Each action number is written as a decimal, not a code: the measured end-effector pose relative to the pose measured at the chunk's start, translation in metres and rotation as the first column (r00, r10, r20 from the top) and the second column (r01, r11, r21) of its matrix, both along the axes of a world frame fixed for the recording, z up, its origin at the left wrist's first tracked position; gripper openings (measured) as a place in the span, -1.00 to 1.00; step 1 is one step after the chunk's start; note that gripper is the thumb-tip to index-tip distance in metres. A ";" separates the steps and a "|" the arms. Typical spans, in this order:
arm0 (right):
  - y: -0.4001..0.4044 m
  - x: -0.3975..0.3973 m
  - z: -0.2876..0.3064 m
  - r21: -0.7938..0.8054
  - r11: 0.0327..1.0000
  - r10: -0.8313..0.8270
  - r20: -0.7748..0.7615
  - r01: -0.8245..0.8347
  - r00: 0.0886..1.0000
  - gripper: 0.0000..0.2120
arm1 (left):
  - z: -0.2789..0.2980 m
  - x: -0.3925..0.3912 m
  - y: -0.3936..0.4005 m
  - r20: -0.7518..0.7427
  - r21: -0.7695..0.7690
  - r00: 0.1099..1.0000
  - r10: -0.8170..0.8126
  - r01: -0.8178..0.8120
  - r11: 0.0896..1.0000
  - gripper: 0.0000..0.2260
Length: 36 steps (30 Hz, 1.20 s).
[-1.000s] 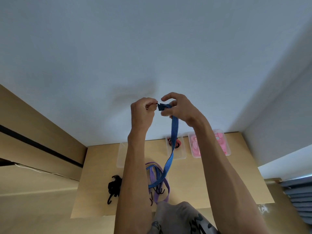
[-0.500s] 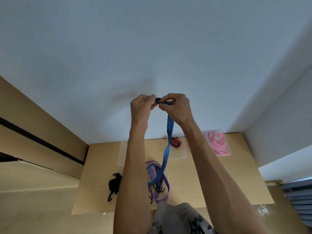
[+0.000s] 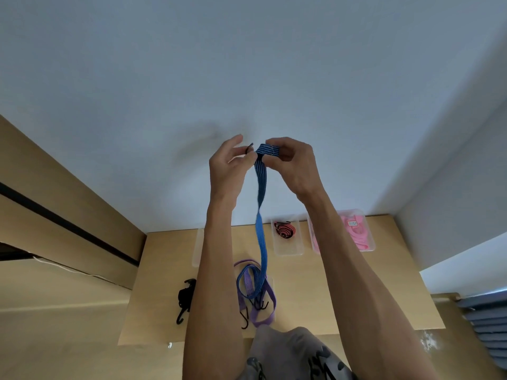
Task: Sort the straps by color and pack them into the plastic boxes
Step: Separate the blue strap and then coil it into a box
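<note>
Both hands raised close together, left hand [image 3: 230, 163] and right hand [image 3: 295, 165] pinching the blue strap [image 3: 261, 215].

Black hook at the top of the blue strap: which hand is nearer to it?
Left. The black hook sticks up right by the left hand, beside its fingers. The right hand pinches the folded blue strap on the hook's other side.

Blue strap [image 3: 267, 150] end newly folded (flat)
</note>
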State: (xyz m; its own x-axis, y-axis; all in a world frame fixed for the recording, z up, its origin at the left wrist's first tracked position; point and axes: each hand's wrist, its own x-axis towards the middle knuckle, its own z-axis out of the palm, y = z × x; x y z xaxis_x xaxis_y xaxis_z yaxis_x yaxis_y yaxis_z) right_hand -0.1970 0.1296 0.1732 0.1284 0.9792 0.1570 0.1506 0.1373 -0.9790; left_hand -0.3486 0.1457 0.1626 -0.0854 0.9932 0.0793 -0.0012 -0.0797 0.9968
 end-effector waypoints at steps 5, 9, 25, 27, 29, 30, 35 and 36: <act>-0.002 -0.001 0.002 0.060 0.993 -0.100 -0.019 0.101 0.995 -0.79 | 0.007 0.002 -0.007 -0.051 -0.061 0.991 -0.124 0.121 0.991 -0.88; -0.004 -0.005 0.001 0.145 0.987 -0.072 0.046 0.064 0.996 -0.90 | 0.013 0.005 -0.006 -0.022 -0.079 0.993 -0.120 0.118 0.990 -0.88; -0.006 -0.001 -0.016 -0.064 0.998 0.004 -0.085 -0.010 0.996 -0.69 | -0.017 0.006 -0.013 0.128 0.051 0.991 -0.041 0.035 0.998 -0.72; -0.006 -0.002 -0.016 -0.034 0.999 -0.036 -0.105 0.032 0.994 -0.68 | -0.016 0.004 -0.012 0.114 0.042 0.990 -0.083 0.078 0.996 -0.68; -0.006 -0.001 -0.017 -0.018 0.995 -0.096 -0.101 0.095 0.990 -0.66 | -0.011 0.001 -0.011 0.133 -0.007 0.980 -0.149 0.151 0.989 -0.73; -0.006 0.000 -0.017 -0.011 0.994 -0.114 -0.090 0.113 0.989 -0.67 | -0.009 -0.001 -0.011 0.135 -0.035 0.975 -0.174 0.180 0.983 -0.79; -0.010 -0.002 -0.020 0.024 0.996 -0.089 -0.031 0.090 0.996 -0.85 | 0.000 0.004 -0.004 -0.085 -0.272 0.995 -0.046 0.021 0.962 -0.74; -0.010 -0.004 -0.022 0.026 0.996 -0.088 -0.025 0.089 0.996 -0.83 | 0.001 0.005 -0.003 -0.087 -0.332 0.995 -0.055 0.023 0.943 -0.71</act>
